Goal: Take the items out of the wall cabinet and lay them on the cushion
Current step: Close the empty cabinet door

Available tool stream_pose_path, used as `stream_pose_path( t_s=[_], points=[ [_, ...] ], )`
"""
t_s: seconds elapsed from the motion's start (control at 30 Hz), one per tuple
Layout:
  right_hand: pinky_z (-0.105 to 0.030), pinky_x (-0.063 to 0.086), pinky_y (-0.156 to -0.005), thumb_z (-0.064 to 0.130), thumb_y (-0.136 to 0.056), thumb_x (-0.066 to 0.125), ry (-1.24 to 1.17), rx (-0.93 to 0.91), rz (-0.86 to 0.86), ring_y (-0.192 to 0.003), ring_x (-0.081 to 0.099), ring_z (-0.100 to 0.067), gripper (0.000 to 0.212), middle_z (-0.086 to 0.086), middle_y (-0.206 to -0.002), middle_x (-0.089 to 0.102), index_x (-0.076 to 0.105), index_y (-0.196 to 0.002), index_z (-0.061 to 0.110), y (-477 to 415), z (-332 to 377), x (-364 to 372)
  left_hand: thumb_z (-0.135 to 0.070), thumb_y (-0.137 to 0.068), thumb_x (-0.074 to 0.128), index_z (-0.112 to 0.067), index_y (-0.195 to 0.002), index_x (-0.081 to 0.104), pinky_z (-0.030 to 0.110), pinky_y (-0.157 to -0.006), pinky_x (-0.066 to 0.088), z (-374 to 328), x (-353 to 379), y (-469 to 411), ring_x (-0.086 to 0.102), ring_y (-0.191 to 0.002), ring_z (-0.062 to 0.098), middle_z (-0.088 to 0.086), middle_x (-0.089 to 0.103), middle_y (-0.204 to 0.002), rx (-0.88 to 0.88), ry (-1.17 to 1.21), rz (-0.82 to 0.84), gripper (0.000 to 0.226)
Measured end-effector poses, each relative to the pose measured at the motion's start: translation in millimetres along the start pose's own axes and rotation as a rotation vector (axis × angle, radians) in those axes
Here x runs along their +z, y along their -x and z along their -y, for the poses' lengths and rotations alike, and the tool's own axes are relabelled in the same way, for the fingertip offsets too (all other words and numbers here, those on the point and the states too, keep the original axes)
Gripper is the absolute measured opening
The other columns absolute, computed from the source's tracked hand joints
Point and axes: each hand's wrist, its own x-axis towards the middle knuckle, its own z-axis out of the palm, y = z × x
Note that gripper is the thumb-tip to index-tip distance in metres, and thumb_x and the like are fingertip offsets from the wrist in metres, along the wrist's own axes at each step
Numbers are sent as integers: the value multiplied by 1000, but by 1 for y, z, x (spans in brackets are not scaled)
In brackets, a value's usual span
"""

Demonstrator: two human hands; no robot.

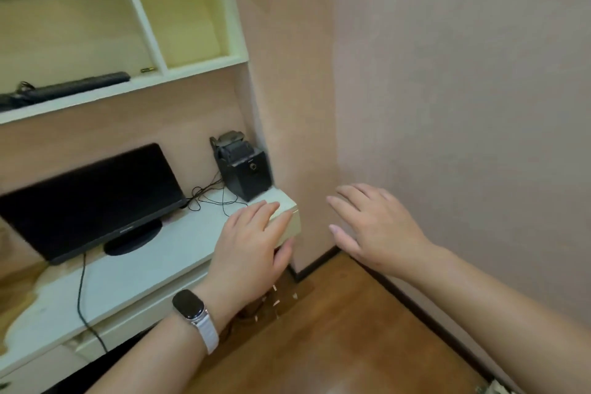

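Observation:
The white wall cabinet (192, 64) hangs at the upper left with open compartments. On its lowest shelf lie a long black bar-shaped item (76, 85) with cables at its left end and a small dark and gold item (147, 69). My left hand (252, 243), with a smartwatch on the wrist, is open and rests over the right end of the white desk (160, 253). My right hand (371, 227) is open in the air beside the wall, holding nothing. No cushion is in view.
A black monitor (92, 198) stands on the desk with a cable running down. A black box-shaped device (244, 166) with wires sits at the desk's back right corner. Pink walls close in on the right; brown wooden floor (335, 329) lies below.

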Motion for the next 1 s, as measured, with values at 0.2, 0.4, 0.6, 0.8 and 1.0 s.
stream_pose_path(
  t_s=[0.2,0.4,0.6,0.8,1.0],
  points=[
    [-42,49,-89,44,-90,46,-39,-99,-26,-112,59,-32,49,-12,-121,64,62,-123,11,-63,6,18,-46,-93,48,-23,-130,58,41,-104,41,45,7,-17,51,-125,24,2,59,-133,-91,-25,-1,45],
    [-41,49,-90,44,-91,47,-10,-146,-67,-113,58,-28,47,-9,-121,64,62,-124,14,-129,11,40,-44,-91,50,-22,-127,62,39,-103,41,98,28,-52,55,-123,24,3,63,-128,-92,-51,-73,44],
    [-40,48,-91,45,-92,48,59,-157,-79,-113,58,-29,47,-9,-122,64,62,-124,14,-208,16,65,-41,-91,52,-20,-129,61,41,-105,39,172,50,-105,53,-124,24,4,62,-130,-64,-6,-173,44],
    [-40,49,-83,44,-91,48,126,-113,-131,-107,59,-32,46,-11,-119,64,64,-119,12,-291,17,87,-37,-86,56,-14,-120,66,45,-97,45,247,54,-170,58,-115,31,8,65,-122,-10,3,-342,42],
    [-39,49,-80,44,-90,46,156,-67,-195,-104,60,-33,47,-13,-118,65,65,-118,10,-359,5,96,-38,-87,55,-15,-124,64,47,-101,43,291,48,-227,55,-119,31,9,62,-127,7,-1,-365,45]
  ],
)
